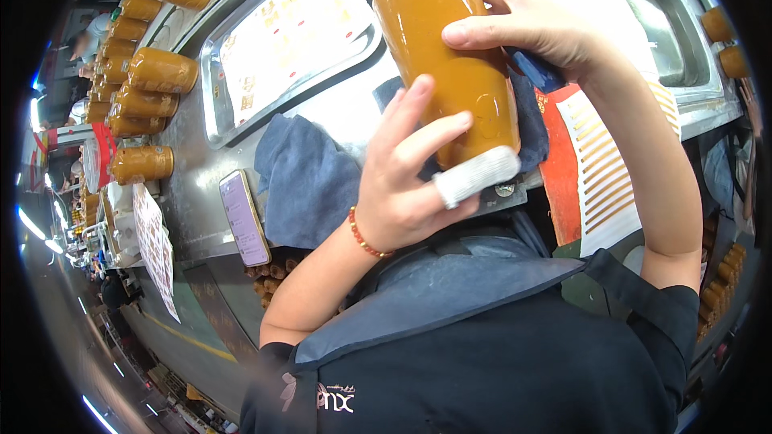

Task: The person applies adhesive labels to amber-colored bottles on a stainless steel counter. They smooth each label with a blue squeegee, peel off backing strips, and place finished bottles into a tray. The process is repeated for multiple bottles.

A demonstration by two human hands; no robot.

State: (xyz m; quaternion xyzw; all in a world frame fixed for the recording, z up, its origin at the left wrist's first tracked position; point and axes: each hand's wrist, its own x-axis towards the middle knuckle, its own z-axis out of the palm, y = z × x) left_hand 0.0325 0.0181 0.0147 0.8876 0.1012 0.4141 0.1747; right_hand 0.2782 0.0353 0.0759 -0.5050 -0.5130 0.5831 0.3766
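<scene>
A large glossy caramel-brown bottle point(426, 40) with a clear neck lies tilted in front of me, its neck pointing away. My right hand point(531, 32) grips its right side, thumb across the front. Dark blue cloth shows beneath that hand; whether the fingers hold it too is hidden. My left hand point(418, 173) is open at the bottle's lower left, fingers spread over its surface; I cannot tell if they press on it. One finger wears a white cover point(478, 177). A crumpled blue cloth point(305, 181) lies on the metal table, left of my left hand.
A metal tray point(211, 100) holds a sheet of small gold-and-red labels. A phone point(245, 217) rests near the table edge. Several similar brown bottles point(161, 70) stand at the left. On the right are a red-and-white sheet with gold strips point(607, 173) and a metal sink point(667, 32).
</scene>
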